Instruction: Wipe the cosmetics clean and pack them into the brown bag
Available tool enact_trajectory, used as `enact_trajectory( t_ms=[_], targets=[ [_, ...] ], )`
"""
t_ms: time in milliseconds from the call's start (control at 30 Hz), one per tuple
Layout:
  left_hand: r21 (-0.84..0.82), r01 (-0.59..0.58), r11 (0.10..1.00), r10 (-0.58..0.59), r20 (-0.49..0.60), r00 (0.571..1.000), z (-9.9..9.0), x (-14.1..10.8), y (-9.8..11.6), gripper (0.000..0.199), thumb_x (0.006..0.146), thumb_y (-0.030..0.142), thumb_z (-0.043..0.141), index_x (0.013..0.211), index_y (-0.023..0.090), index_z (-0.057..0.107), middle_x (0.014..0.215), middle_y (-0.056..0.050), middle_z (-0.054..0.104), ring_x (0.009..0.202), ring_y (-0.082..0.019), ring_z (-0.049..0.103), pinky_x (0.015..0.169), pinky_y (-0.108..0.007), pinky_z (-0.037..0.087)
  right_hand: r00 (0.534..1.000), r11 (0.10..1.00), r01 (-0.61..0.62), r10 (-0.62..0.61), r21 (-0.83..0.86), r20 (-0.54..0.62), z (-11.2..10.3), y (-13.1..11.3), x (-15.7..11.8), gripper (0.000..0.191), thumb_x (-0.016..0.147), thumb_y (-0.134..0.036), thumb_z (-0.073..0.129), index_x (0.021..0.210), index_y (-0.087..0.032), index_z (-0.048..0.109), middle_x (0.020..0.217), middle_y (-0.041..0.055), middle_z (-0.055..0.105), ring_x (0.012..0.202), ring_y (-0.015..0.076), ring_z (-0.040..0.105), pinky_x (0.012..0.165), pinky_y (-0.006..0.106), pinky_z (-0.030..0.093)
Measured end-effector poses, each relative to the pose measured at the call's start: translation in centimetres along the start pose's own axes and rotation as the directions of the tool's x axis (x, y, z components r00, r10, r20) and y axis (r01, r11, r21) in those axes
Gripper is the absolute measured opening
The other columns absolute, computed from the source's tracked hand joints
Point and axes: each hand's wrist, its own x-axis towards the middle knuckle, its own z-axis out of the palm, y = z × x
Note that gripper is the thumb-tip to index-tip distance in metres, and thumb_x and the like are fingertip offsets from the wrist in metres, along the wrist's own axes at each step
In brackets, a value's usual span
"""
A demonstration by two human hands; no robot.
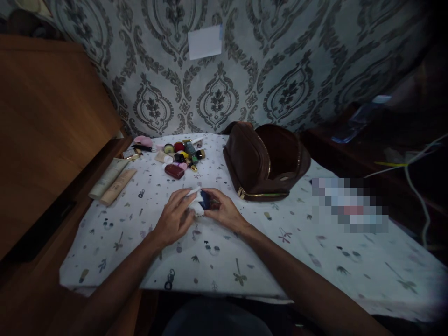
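Over the front middle of the table, my left hand (178, 215) is closed on a white crumpled wipe or tissue (196, 205). My right hand (226, 210) grips a small dark blue item (205, 200), its exact kind partly hidden by the fingers and the white piece. The wipe touches the side of the blue item. Just beyond my hands lies a dark red case (174, 171), among several small cosmetics such as a green bottle (191, 150). A brown toiletry bag (247, 156) stands unzipped to the right of them.
Two cosmetic tubes, one greenish (108, 178) and one beige (119, 187), lie at the table's left edge. A wooden cabinet (52, 126) borders the left. A blurred-out item (350, 205) lies at the right, with a plastic bottle (360, 120) behind it.
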Motion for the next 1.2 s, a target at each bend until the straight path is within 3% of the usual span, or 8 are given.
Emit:
enact_trajectory(
  t_ms=[167, 300, 467, 567, 700, 867, 1033, 1200],
  targets=[
    [0.058, -0.085, 0.995, 0.084, 0.015, 0.996, 0.2, 0.2, 0.2, 0.043, 0.095, 0.016, 0.051, 0.138, 0.022, 0.05, 0.131, -0.014, 0.059, 0.127, -0.026, 0.051, 0.104, -0.047, 0.048, 0.999, 0.99, 0.035, -0.039, -0.136, -0.027, 0.1, -0.5, -0.2, 0.051, 0.071, -0.026, 0.076, 0.118, -0.022, 0.058, 0.108, 0.0048, 0.065, 0.098, 0.0211, 0.062, 0.085, 0.034, 0.053],
    [0.053, -0.067, 0.996, 0.068, -0.017, 0.998, 0.4, 0.3, 0.2, 0.035, 0.095, 0.014, 0.051, 0.129, 0.02, 0.057, 0.126, -0.013, 0.061, 0.122, -0.025, 0.054, 0.101, -0.045, 0.051, 0.996, 0.964, 0.083, -0.089, -0.253, -0.014, -0.1, -0.8, -0.2, 0.053, 0.071, -0.024, 0.077, 0.121, -0.024, 0.059, 0.11, 0.0056, 0.064, 0.098, 0.0226, 0.061, 0.088, 0.038, 0.051],
    [0.074, 0.007, 0.997, -0.003, -0.051, 0.999, 0.3, 0.3, -0.3, 0.028, 0.096, 0.016, 0.052, 0.121, 0.021, 0.061, 0.117, -0.011, 0.064, 0.111, -0.023, 0.058, 0.093, -0.042, 0.055, 0.995, 0.963, 0.103, -0.102, -0.25, 0.018, -0.3, -0.8, -0.2, 0.056, 0.072, -0.031, 0.078, 0.124, -0.025, 0.058, 0.113, 0.0067, 0.061, 0.1, 0.0227, 0.061, 0.085, 0.037, 0.053],
    [0.074, 0.059, 0.996, -0.054, -0.065, 0.996, 0.2, 0.1, -0.8, 0.027, 0.096, 0.019, 0.051, 0.12, 0.022, 0.062, 0.114, -0.01, 0.065, 0.108, -0.023, 0.059, 0.091, -0.042, 0.055, 0.995, 0.965, 0.097, -0.092, -0.245, 0.031, -0.2, -0.9, -0.2, 0.058, 0.071, -0.027, 0.078, 0.125, -0.025, 0.057, 0.114, 0.0069, 0.058, 0.101, 0.0217, 0.061, 0.081, 0.034, 0.054],
    [0.056, 0.178, 0.982, -0.175, -0.065, 0.982, 0.0, -0.1, -1.4, 0.025, 0.096, 0.022, 0.05, 0.116, 0.021, 0.064, 0.113, -0.01, 0.064, 0.107, -0.023, 0.06, 0.093, -0.04, 0.054, 0.996, 0.963, 0.088, -0.087, -0.254, 0.016, 0.0, -0.9, -0.3, 0.058, 0.07, -0.022, 0.075, 0.124, -0.024, 0.057, 0.113, 0.007, 0.056, 0.102, 0.0218, 0.06, 0.081, 0.033, 0.054],
    [0.038, 0.27, 0.962, -0.268, -0.05, 0.962, -0.1, -0.2, -1.7, 0.022, 0.095, 0.025, 0.051, 0.11, 0.02, 0.066, 0.11, -0.009, 0.065, 0.107, -0.023, 0.06, 0.094, -0.04, 0.052, 0.996, 0.952, 0.063, -0.079, -0.3, -0.043, 0.1, -0.9, -0.4, 0.054, 0.068, -0.028, 0.078, 0.119, -0.023, 0.058, 0.11, 0.0064, 0.063, 0.099, 0.0231, 0.062, 0.084, 0.037, 0.053],
    [0.056, 0.213, 0.976, -0.209, -0.069, 0.976, 0.2, -0.1, -1.2, 0.021, 0.096, 0.024, 0.051, 0.111, 0.02, 0.065, 0.11, -0.009, 0.063, 0.106, -0.022, 0.06, 0.092, -0.038, 0.053, 0.997, 0.911, -0.007, -0.025, -0.413, -0.072, 0.2, -1.1, -0.5, 0.055, 0.064, -0.038, 0.083, 0.11, -0.02, 0.059, 0.097, 0.0046, 0.066, 0.089, 0.0234, 0.063, 0.079, 0.036, 0.051],
    [0.052, 0.011, 0.999, -0.008, -0.063, 0.998, 0.5, 0.1, 0.1, 0.024, 0.095, 0.017, 0.053, 0.117, 0.02, 0.062, 0.114, -0.01, 0.062, 0.108, -0.022, 0.059, 0.091, -0.039, 0.054, 0.997, 0.89, -0.044, 0.009, -0.454, -0.078, 0.0, -1.2, -0.5, 0.051, 0.066, -0.04, 0.082, 0.107, -0.019, 0.06, 0.096, 0.005, 0.066, 0.086, 0.0234, 0.063, 0.078, 0.036, 0.051]
  ],
)
